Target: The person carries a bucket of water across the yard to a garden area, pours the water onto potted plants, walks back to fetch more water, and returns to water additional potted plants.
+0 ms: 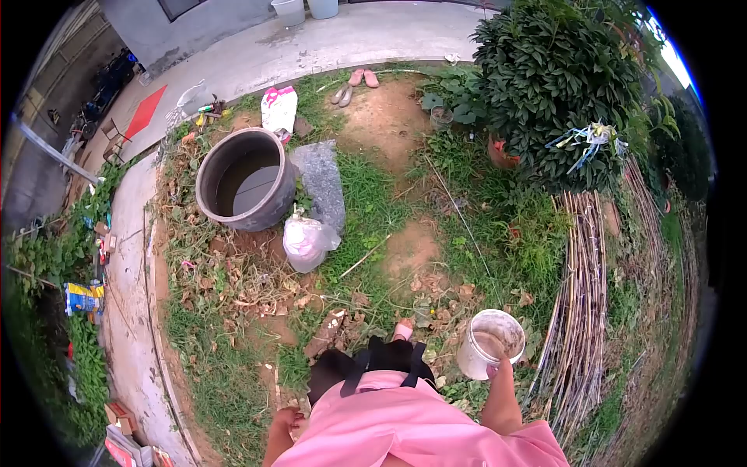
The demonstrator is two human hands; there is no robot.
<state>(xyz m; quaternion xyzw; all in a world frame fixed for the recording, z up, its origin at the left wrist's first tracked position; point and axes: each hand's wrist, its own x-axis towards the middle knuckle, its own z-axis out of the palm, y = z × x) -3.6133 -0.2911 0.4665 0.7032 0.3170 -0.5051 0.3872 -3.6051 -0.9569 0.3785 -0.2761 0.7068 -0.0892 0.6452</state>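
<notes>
On the right side of my body, my right hand is closed at the near rim of a white bucket. The bucket is upright, with dirt or residue showing inside. My left hand hangs low at my left side, its fingers partly curled and apart, holding nothing visible. Ahead and to the left stands a large dark round tub with some water in it. Beside it are a grey stone slab and a filled clear plastic bag.
A bundle of long dry stalks lies to the right, below a leafy bush. A concrete strip runs along the left. Two pairs of shoes rest near the paved edge ahead. Grass, dry leaves and bare soil cover the ground.
</notes>
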